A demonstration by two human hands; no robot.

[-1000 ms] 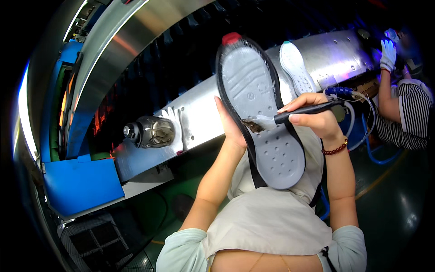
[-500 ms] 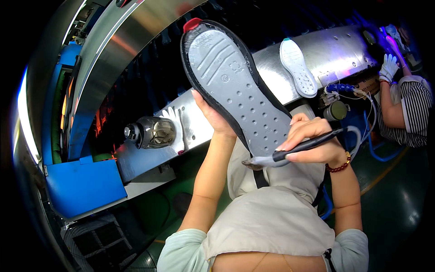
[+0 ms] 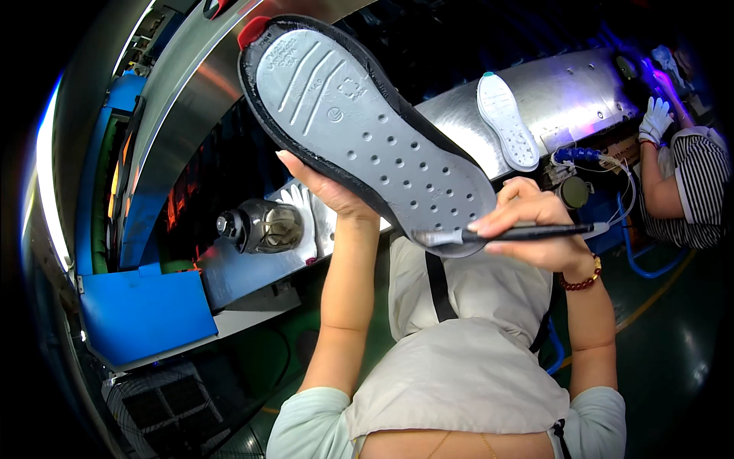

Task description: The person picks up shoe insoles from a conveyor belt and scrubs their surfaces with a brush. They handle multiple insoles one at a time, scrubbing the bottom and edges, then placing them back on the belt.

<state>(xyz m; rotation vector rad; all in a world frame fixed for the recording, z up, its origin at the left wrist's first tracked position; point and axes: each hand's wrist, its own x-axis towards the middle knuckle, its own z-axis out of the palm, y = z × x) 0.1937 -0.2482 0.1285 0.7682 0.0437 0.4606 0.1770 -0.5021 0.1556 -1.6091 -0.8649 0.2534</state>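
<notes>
A large shoe sole [image 3: 359, 130] is tilted up in front of me, its grey inner face with small round dimples toward me. Black edging runs around it, and a red tab sits at the far end. My left hand [image 3: 336, 191] grips its left edge from below, the fingers hidden behind it. My right hand [image 3: 535, 222] is closed around a black-handled brush [image 3: 569, 230] with a thin clear tube at its back end. The pale bristles touch the near end of the sole.
On the metal bench [image 3: 577, 92] lies a white sole [image 3: 505, 118]. A dark translucent jar [image 3: 267, 227] and a white glove [image 3: 304, 218] are at left, near a blue machine [image 3: 145, 314]. A round tin [image 3: 573, 193] stands at right, near a co-worker's gloved hand [image 3: 656, 121].
The sole has moved up and left and leans further over to the left. The brush has gone from beside the sole's near end onto its surface, its handle now nearly level.
</notes>
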